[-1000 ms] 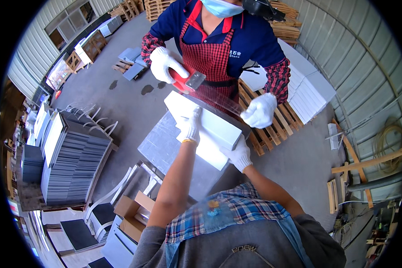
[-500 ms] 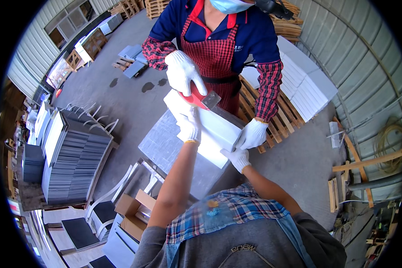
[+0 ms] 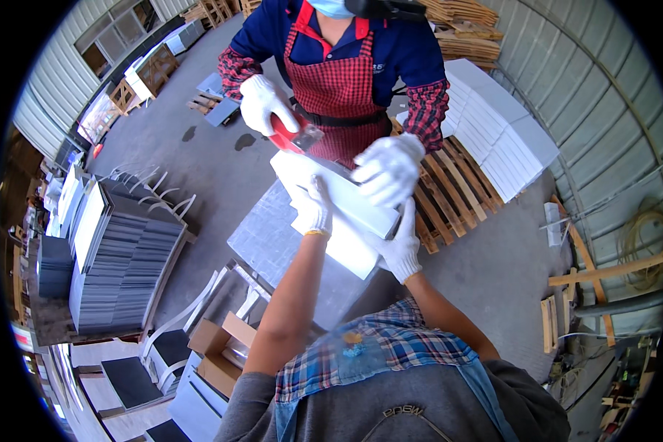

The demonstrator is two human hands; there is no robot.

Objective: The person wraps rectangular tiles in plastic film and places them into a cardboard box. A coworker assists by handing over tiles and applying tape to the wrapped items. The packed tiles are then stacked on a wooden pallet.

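A long pack wrapped in white sheet (image 3: 365, 207) lies across a grey block with a flat top (image 3: 265, 239) in front of me. My left hand (image 3: 314, 208), in a white knit glove, grips the pack's left side. At its near right end is my gloved right hand (image 3: 401, 250), thumb apart from the fingers, holding the corner. Across from me, a co-worker's gloved hand (image 3: 264, 104) holds a red tape dispenser (image 3: 295, 136) by the pack's far end. The co-worker's other gloved hand (image 3: 389, 171), slightly blurred, is over the pack's right side, close to my right fingers.
A wooden pallet (image 3: 457, 188) carries stacked pale slabs (image 3: 493, 125) behind the co-worker. Stacked grey tiles (image 3: 129, 250) stand on the left. An opened cardboard box (image 3: 217, 353) is beside my left forearm. Loose timber (image 3: 611, 267) leans at the right wall.
The co-worker's tape dispenser has moved left and up, off the pack. The other co-worker's hand has risen from the near corner onto the pack. My right hand has shifted up, its fingers spreading.
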